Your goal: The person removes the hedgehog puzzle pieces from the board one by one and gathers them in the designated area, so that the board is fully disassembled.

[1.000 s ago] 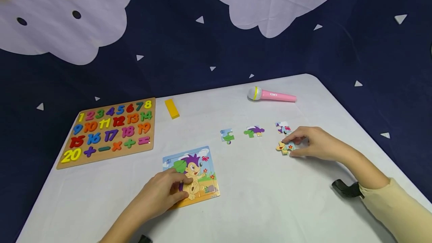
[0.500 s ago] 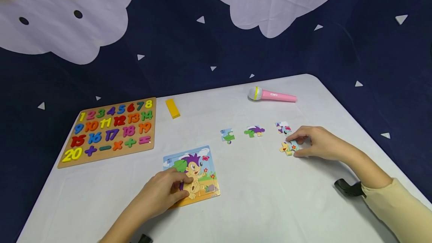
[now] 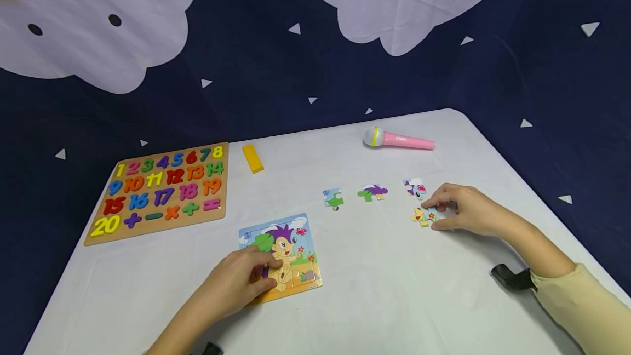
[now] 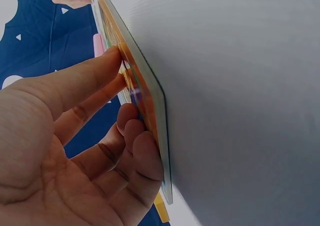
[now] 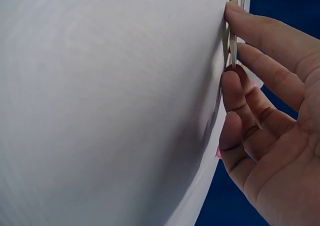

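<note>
My right hand, together with the flower puzzle piece, is now slightly farther from my left hand than one second ago.

Passable: tabletop between hedgehog board and flower piece | obstacles beyond: puzzle pieces, microphone

We count four loose puzzle pieces, one puzzle board, one number board, one block, one microphone

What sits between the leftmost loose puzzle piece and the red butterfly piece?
The green and purple piece, touching neither, with bare white cloth on both sides; the head view shows it.
</note>
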{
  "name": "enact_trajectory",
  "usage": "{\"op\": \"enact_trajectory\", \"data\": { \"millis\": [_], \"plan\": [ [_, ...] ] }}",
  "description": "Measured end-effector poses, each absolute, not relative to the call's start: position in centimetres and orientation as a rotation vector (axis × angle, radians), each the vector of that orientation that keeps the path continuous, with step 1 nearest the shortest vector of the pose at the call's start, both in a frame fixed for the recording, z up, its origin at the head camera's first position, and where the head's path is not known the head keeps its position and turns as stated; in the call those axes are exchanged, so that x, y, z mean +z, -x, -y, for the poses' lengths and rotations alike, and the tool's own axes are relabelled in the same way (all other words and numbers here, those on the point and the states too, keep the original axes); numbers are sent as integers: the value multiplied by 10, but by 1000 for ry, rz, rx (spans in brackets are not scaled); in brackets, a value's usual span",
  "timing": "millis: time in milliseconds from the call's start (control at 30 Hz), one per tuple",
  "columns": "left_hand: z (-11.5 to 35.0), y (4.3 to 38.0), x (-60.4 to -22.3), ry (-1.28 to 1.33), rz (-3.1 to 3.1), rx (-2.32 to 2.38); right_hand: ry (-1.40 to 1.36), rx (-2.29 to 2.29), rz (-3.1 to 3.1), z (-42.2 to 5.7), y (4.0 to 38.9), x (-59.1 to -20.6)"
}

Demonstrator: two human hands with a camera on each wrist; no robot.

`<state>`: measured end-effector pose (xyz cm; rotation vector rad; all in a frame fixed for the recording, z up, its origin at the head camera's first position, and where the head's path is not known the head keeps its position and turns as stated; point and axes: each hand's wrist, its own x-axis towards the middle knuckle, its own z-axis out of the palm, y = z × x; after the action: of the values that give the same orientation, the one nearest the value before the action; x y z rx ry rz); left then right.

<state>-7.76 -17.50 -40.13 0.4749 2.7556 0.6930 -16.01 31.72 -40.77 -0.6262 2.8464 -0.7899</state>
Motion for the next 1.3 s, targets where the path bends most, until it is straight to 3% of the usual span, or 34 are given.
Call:
{"op": "enact_trajectory", "data": {
  "millis": [1300],
  "plan": [
    [171,71,-400,-504,-2897,614,540,-805,-2855,-320,163,-404]
  ]
}}
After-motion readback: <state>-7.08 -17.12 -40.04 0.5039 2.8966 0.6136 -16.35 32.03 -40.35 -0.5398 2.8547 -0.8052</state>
